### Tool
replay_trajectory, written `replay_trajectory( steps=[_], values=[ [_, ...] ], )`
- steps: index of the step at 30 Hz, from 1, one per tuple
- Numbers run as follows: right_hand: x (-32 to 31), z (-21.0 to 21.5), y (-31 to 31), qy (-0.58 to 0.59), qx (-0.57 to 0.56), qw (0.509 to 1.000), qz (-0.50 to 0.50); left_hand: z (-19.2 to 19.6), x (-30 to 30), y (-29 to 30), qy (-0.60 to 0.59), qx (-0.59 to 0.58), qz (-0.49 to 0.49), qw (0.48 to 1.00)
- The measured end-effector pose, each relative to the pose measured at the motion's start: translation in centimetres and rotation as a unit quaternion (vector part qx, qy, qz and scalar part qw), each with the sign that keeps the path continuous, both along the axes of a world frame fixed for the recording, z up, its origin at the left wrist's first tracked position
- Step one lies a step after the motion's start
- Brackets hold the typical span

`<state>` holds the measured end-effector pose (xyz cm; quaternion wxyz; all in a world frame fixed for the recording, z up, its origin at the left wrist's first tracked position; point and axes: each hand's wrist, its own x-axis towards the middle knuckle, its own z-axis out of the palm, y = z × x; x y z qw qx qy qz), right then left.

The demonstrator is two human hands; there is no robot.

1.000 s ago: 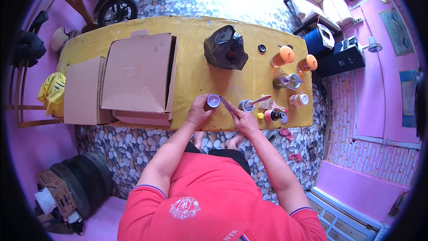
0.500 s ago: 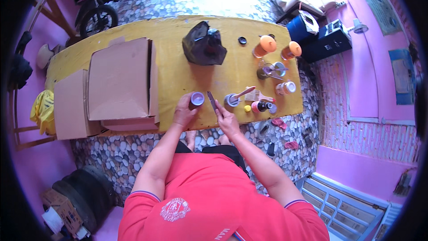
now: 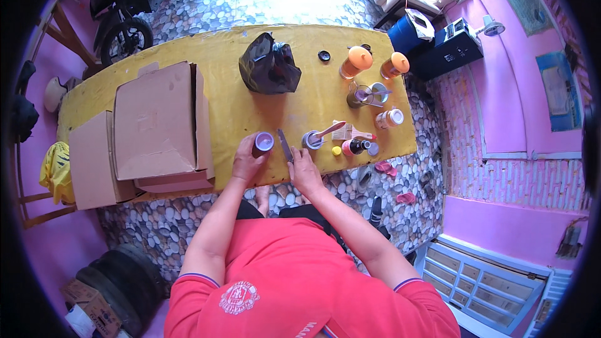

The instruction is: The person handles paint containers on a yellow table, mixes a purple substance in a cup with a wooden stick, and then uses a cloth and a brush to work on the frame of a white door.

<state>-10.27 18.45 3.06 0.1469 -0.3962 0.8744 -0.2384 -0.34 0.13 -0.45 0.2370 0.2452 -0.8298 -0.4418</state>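
Observation:
My left hand (image 3: 248,159) is wrapped round a small dark jar (image 3: 256,152) with lilac paint showing at its round top. It stands at the table's near edge. In my right hand (image 3: 305,172) is a flat, narrow grey blade, like a knife (image 3: 285,145), its tip pointing away from me. The blade is just right of the jar, apart from it. Beyond my right fingers stands a small paint pot (image 3: 312,143) with a wooden-handled brush (image 3: 330,130) leaning in it.
Right of the pot are a flat paintbrush (image 3: 342,133), a yellow cap (image 3: 337,150) and a dark bottle (image 3: 352,146). Farther back stand a white-lidded jar (image 3: 389,118), a glass mug (image 3: 358,97) and two orange-lidded containers (image 3: 357,62). A black plastic bag (image 3: 266,69) and cardboard boxes (image 3: 156,125) occupy the table's left and middle.
The whole view has shifted slightly, so the scene sits farther left. The blade in my right hand has turned and shows more of its flat side. My left hand keeps its hold on the jar.

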Motion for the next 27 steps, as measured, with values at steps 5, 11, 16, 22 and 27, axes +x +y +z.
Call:
replay_trajectory(
  steps=[5, 11, 16, 22, 27],
  values=[
    [-0.7, 6.6, 2.8, 0.199, -0.081, 0.976, -0.022, -0.2, 0.2, -0.3, 0.01, -0.017, 0.001, 1.0],
    [-9.3, 9.0, 8.2, 0.27, 0.039, 0.944, -0.183, 0.0, 0.0, -0.2, 0.014, -0.02, -0.004, 1.0],
    [-12.4, 7.9, 9.4, 0.1, 0.053, 0.983, -0.143, 0.7, 0.0, -0.1, -0.004, -0.003, 0.005, 1.0],
    [-13.7, 10.7, 9.8, 0.077, 0.059, 0.988, -0.119, 0.0, 0.3, -0.2, -0.005, 0.03, 0.006, 1.0],
    [-17.5, 19.8, 8.7, 0.127, 0.006, 0.989, -0.069, 0.1, 0.4, -0.1, 0.008, 0.016, 0.007, 1.0]
  ],
)
